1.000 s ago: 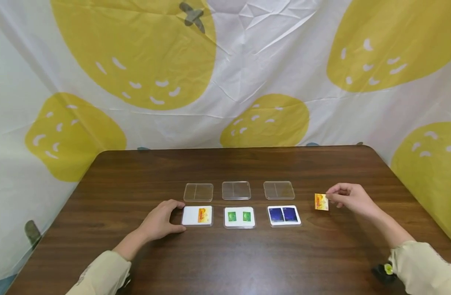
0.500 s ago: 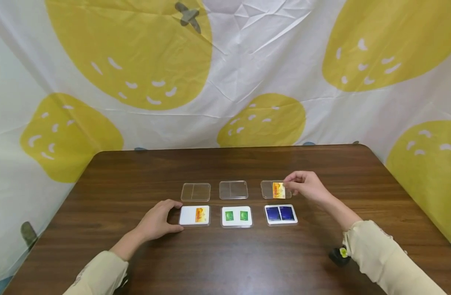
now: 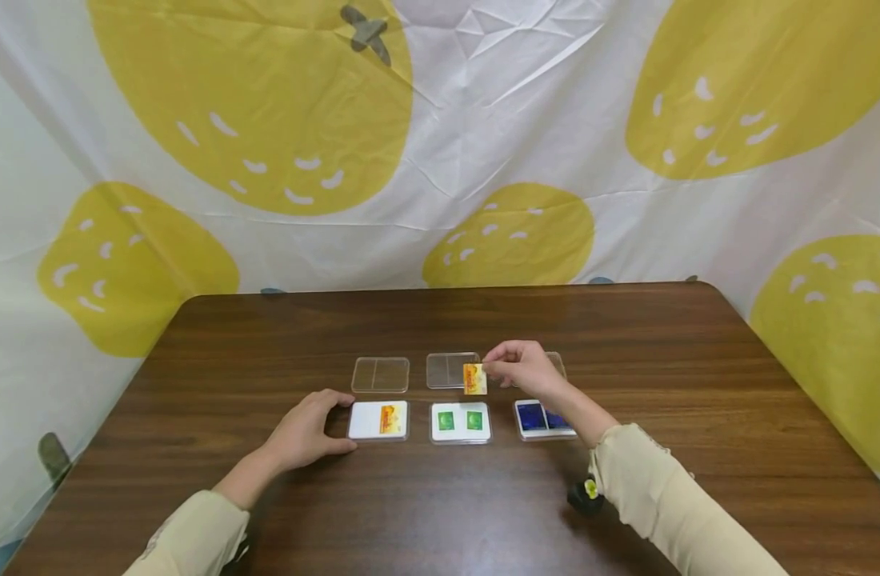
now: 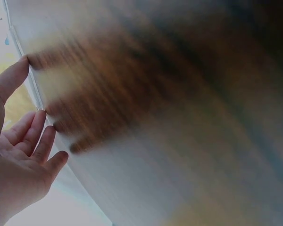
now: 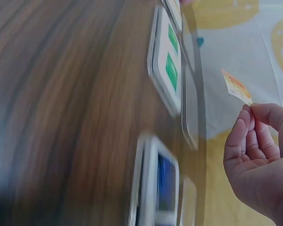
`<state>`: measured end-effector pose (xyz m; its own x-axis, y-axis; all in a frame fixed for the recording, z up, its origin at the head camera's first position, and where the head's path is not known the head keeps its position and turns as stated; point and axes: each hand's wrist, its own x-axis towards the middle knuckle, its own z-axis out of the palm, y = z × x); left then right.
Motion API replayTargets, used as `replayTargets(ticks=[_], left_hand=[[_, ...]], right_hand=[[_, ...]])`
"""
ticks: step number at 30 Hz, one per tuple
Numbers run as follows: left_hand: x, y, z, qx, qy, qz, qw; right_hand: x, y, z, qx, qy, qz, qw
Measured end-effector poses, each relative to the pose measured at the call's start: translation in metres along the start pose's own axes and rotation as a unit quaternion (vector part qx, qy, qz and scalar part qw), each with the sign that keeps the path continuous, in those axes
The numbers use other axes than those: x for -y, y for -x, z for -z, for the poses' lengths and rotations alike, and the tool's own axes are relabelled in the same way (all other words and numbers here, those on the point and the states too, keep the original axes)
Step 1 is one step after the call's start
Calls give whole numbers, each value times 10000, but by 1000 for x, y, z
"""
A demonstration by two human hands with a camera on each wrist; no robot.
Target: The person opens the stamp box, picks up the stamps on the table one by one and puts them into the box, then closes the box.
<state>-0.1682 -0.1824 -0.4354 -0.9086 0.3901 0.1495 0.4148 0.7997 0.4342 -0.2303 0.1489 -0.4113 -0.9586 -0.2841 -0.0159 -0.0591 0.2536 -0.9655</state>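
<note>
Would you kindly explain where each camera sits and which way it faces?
Head: on the head, forward and down at the table; left grip, right grip and sleeves show.
Left wrist: on that wrist, across the table; left grip shows.
Right wrist: on that wrist, past cases to curtain; right grip shows.
Shared: head and right wrist show the held card.
</note>
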Motion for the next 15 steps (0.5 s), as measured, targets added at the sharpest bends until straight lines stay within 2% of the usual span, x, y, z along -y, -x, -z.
replayTargets(ticks=[4, 12, 15], left_hand=[[0, -1, 0, 25, -3, -8, 10000], [1, -1, 0, 16, -36, -62, 10000], [2, -2, -1, 16, -32, -61, 10000]], right_hand=[[1, -7, -26, 4, -65, -74, 10000], [12, -14, -77, -18, -164, -466, 9988], [16, -15, -93, -29, -305, -440, 9986]])
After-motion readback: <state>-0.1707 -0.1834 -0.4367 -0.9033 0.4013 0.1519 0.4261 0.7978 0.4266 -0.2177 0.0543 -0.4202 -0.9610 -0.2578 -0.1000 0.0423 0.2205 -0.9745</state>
